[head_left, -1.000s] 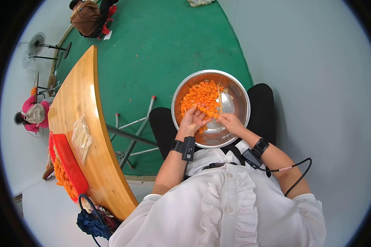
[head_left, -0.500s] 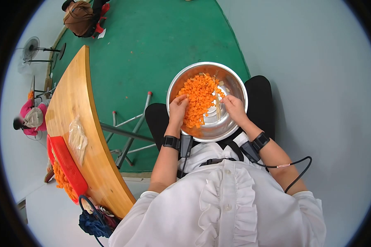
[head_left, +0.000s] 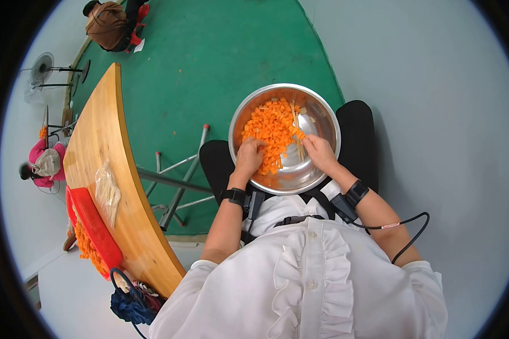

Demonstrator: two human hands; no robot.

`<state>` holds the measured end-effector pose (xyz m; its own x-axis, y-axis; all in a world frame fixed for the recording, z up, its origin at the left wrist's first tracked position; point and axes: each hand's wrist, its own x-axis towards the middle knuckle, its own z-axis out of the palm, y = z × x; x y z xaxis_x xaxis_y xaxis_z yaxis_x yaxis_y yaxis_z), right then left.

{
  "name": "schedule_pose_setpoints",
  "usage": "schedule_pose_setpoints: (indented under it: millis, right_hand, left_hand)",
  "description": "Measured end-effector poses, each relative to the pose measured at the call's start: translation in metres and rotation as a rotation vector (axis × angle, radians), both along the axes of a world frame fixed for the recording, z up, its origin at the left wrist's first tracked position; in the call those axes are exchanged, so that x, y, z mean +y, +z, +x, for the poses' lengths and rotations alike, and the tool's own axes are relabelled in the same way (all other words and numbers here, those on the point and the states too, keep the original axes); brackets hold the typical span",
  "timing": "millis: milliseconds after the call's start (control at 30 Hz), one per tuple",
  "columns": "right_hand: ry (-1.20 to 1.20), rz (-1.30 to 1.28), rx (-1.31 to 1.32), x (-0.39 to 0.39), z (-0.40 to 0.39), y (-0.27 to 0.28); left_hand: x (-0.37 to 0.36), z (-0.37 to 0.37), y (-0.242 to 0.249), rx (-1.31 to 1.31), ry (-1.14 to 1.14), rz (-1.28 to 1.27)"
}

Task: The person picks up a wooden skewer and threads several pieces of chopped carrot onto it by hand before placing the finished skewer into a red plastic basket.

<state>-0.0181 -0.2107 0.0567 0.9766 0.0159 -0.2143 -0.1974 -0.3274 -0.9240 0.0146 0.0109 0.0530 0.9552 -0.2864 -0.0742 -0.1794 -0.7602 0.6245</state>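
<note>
A steel bowl (head_left: 320, 174) rests on the lap, with many orange cubes (head_left: 268, 125) heaped on its left side. Several thin wooden sticks (head_left: 299, 148) lie in the bowl to the right of the heap. My right hand (head_left: 320, 153) is closed on a skewer of orange cubes (head_left: 296, 131), which points up and left over the heap. At the heap's lower left edge, my left hand (head_left: 249, 156) has its fingers curled down among the cubes; what they hold, if anything, is hidden.
A wooden table (head_left: 104, 121) at the left bears a plastic bag of sticks (head_left: 107, 192) and a red tray (head_left: 96, 223) with orange pieces. Metal legs (head_left: 180, 189) stand between table and lap. Two other people sit farther off, beside a fan (head_left: 42, 69).
My left hand has moved slightly down into the heap. My right hand has turned slightly, and the skewer of cubes now shows more clearly at its fingertips.
</note>
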Motion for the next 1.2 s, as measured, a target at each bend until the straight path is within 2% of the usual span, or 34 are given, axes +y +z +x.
schedule_pose_setpoints:
  millis: [100,133,233,367,467,567,667,767,800,900,1033,1200]
  right_hand:
    - [0.06,-0.023,-0.007,-0.002,0.0,0.003]
    - [0.075,-0.023,-0.01,-0.001,0.0,0.003]
    - [0.068,-0.038,-0.008,0.0,-0.001,0.002]
    - [0.092,-0.039,0.022,-0.001,0.0,0.0]
    - [0.1,-0.034,0.031,-0.002,-0.001,-0.002]
    - [0.103,-0.011,0.02,-0.001,-0.001,-0.003]
    - [0.106,0.003,0.035,-0.002,0.0,0.001]
    - [0.149,0.031,0.014,0.0,-0.002,0.007]
    - [0.178,0.034,-0.003,0.001,-0.003,0.007]
    - [0.229,0.004,-0.047,0.002,-0.007,0.003]
    - [0.245,-0.073,-0.055,0.001,-0.007,0.005]
    - [0.261,-0.102,-0.074,0.002,-0.007,0.003]
  left_hand:
    - [-0.001,-0.009,0.0,0.334,-0.245,-0.099]
    - [0.0,-0.015,-0.009,0.194,-0.414,-0.026]
    - [-0.007,-0.023,-0.012,0.119,-0.568,0.205]
    - [-0.013,-0.027,-0.013,0.011,-0.621,0.356]
    - [-0.007,-0.027,-0.029,0.018,-0.625,0.341]
    - [-0.011,-0.023,-0.013,0.081,-0.517,0.202]
    - [-0.006,-0.007,-0.016,0.564,0.178,-0.304]
    - [0.007,0.005,-0.016,0.788,0.602,-1.256]
    - [0.008,0.007,-0.017,0.782,0.588,-1.385]
    - [0.004,0.009,-0.023,0.777,0.638,-1.568]
    - [-0.002,0.008,-0.02,0.785,0.756,-1.591]
    - [-0.001,0.006,-0.027,0.789,0.735,-1.589]
